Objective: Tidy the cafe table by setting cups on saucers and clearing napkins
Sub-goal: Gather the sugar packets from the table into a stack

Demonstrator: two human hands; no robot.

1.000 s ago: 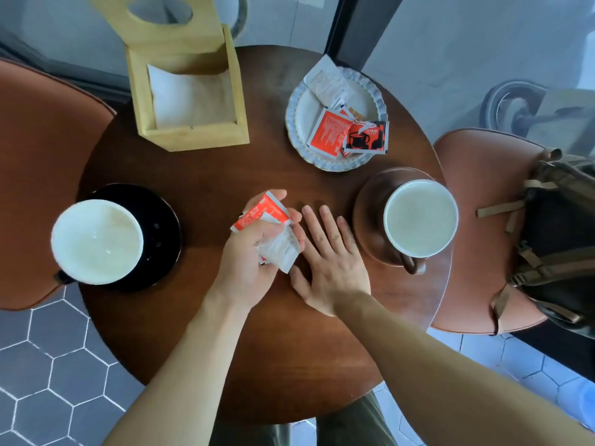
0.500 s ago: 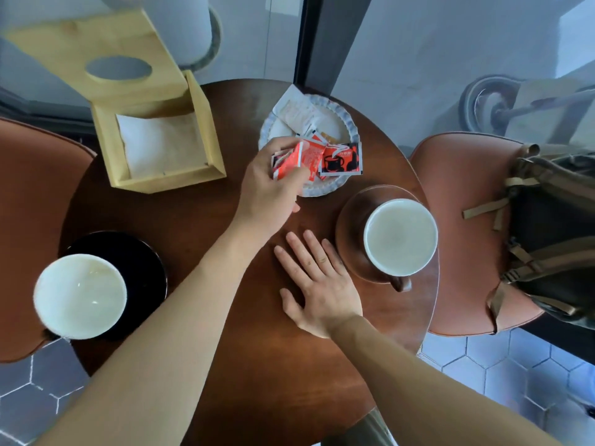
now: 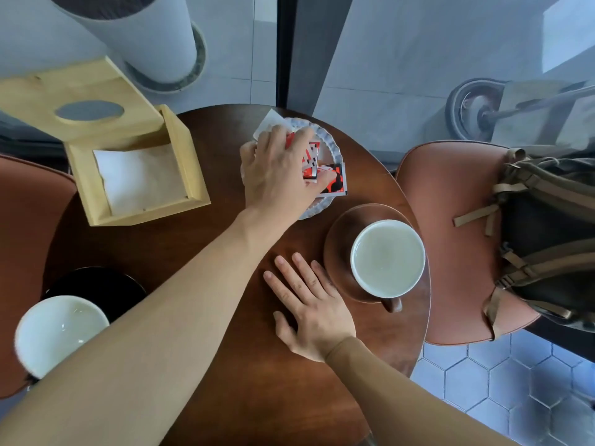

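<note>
Two cups sit on saucers on a round dark wooden table (image 3: 199, 252): a white cup (image 3: 388, 258) on a brown saucer (image 3: 338, 249) at the right, and another white cup (image 3: 59, 333) on a black saucer (image 3: 96, 284) at the left edge. Toward the far side stands a scalloped white plate (image 3: 331, 146) holding red sachets (image 3: 335, 181) and a white paper napkin (image 3: 269, 122). The left hand (image 3: 277, 175) reaches over this plate, its fingers (image 3: 302, 136) curled down on a red and white sachet (image 3: 309, 162), pressing or pinching it against the pile; the exact grip cannot be told. The right hand (image 3: 312, 313) lies flat on the table beside the brown saucer, fingers straight and spread, holding nothing. An open wooden napkin box (image 3: 138, 175) with white napkins inside stands at the far left. Brown leather chairs (image 3: 450, 239) flank the table, the right one carrying an olive backpack (image 3: 547, 239). Beyond are a glass wall, a white column (image 3: 145, 33) and grey hexagonal floor tiles (image 3: 502, 381)
</note>
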